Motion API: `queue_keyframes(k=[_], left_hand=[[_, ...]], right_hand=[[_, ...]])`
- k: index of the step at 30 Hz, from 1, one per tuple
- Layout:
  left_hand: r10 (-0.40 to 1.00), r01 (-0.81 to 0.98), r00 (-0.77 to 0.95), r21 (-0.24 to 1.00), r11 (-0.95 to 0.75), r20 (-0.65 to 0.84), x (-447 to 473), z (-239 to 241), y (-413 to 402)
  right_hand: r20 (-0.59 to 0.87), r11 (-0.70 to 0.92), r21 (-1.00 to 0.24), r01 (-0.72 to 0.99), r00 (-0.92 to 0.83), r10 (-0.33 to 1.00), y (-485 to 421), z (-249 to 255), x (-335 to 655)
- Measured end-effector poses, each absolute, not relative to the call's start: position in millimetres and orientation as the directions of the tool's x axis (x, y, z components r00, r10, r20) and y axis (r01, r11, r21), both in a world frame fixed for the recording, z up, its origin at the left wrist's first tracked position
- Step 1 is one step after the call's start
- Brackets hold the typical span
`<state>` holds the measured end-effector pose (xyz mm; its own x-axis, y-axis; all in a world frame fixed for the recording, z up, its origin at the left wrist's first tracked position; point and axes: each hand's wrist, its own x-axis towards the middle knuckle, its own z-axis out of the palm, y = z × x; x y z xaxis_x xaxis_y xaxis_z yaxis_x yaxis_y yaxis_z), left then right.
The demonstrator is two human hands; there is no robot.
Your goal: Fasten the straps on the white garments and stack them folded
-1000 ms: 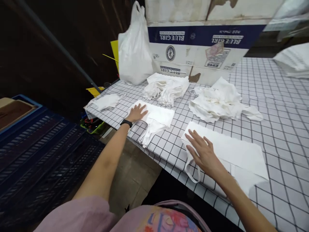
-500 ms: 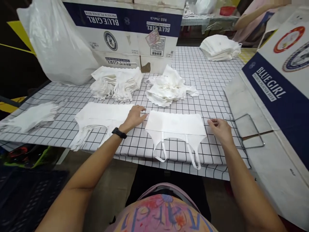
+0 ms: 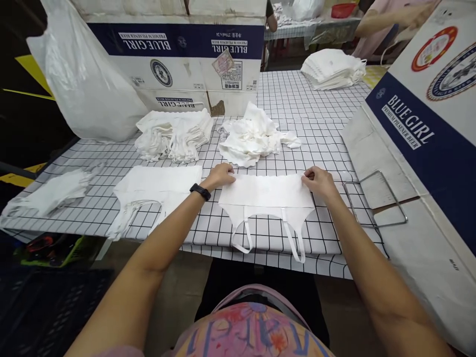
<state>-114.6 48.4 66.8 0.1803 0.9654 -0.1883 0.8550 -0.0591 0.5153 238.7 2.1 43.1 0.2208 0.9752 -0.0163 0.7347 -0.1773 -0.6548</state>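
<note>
A white camisole top [image 3: 267, 191] lies flat in front of me, its two straps pointing toward the table's near edge. At its far left corner, my left hand [image 3: 222, 175] is closed, thumb and fingers pinching the edge. My right hand [image 3: 319, 181] pinches the far right corner in the same way. Just left of my left hand is a neat stack of similar white tops [image 3: 156, 181], partly hidden by my forearm. Beyond the camisole sits a crumpled heap of white garments [image 3: 249, 136].
A folded white pile [image 3: 176, 131] and a plastic bag [image 3: 89, 89] stand far left; more white pieces [image 3: 52, 191] lie near left. Cartons rise behind [image 3: 186, 69] and at right [image 3: 420, 148], with a metal wire frame [image 3: 388, 201]. Another stack [image 3: 332, 69] lies far right, near another person's arm [image 3: 394, 20].
My hands have come in to the camisole's far corners and taken hold of them, the right moving left and the left slightly right. The view has shifted slightly.
</note>
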Motion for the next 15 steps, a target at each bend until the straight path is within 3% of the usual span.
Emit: queue_keyframes(k=[4, 8, 15], left_hand=[[0.981, 0.79, 0.148, 0.612, -0.042, -0.123, -122.7, 74.6, 32.9], [0.995, 0.548, 0.084, 0.836, -0.008, -0.046, -134.9, 85.8, 13.1], [0.988, 0.307, 0.0, 0.94, -0.148, 0.156, -160.6, 136.8, -22.6]], right_hand=[[-0.052, -0.192, -0.798, 0.571, 0.253, 0.966, -14.0, 57.9, 240.3], [-0.071, -0.151, -0.922, 0.356, 0.226, 0.972, -37.7, 86.1, 238.7], [0.185, 0.106, -0.959, 0.264, 0.294, 0.938, -71.4, 160.8, 217.1]])
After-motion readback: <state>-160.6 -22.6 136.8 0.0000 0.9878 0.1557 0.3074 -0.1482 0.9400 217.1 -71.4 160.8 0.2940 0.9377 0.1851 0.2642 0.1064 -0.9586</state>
